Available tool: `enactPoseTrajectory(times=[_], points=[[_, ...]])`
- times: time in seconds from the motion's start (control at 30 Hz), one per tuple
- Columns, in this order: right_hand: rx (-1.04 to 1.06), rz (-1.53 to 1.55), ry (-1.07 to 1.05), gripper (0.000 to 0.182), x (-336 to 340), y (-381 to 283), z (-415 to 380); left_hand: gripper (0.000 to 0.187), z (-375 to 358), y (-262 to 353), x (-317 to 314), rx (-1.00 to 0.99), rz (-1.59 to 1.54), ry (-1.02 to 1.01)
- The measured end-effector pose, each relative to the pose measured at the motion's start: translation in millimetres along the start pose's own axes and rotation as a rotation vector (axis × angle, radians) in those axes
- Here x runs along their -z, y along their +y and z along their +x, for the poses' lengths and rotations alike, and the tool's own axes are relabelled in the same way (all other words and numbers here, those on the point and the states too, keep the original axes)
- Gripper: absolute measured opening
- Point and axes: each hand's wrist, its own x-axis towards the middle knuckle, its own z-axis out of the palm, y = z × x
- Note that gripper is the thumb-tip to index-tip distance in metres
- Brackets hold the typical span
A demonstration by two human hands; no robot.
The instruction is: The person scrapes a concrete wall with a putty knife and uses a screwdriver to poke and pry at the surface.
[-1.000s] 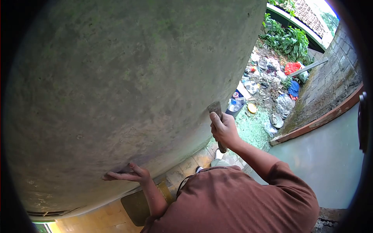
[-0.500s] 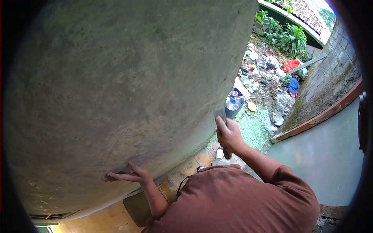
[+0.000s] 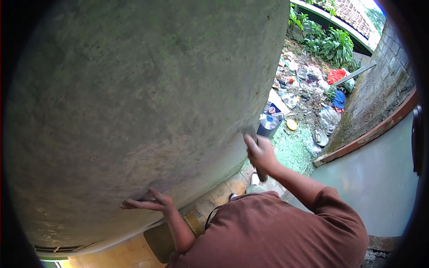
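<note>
We judge the patchy wall [image 3: 156, 89] only partly worked, our right hand's fingers gripping a flat-ended tool [image 3: 262, 177] beside it, our left hand [image 3: 156, 203] open-fingered near it.

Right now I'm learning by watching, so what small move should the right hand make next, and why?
Probably a short stroke of the flat-bladed tool along the wall: the right hand grips its handle, and the blurred blade seems close to the surface.
</note>
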Motion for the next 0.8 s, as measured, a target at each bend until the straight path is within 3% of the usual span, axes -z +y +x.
enactPoseTrajectory(times=[0.07, 0.3, 0.47, 0.67, 0.8], points=[[0.133, 0.021, -0.049, 0.038, -2.8, -19.5, 9.0, 0.073, 0.8, 2.5, 3.8, -0.028, 0.052, -0.03], [0.089, -0.085, 0.013, 0.037, 2.6, 4.0, -8.3, 0.073, -0.4, 2.7, 1.0, 0.014, 0.008, -0.001], [0.199, 0.021, -0.045, 0.04, -8.8, -40.8, 6.5, 0.074, -1.0, 1.9, 6.4, 0.005, 0.069, -0.036], [0.055, -0.09, -0.055, 0.039, 3.9, 22.8, -1.9, 0.073, 1.6, 6.2, 10.2, 0.02, 0.008, -0.055], [0.146, -0.039, -0.085, 0.039, -8.1, -28.3, 4.1, 0.074, 1.0, 4.7, 12.8, -0.01, 0.019, -0.073]])
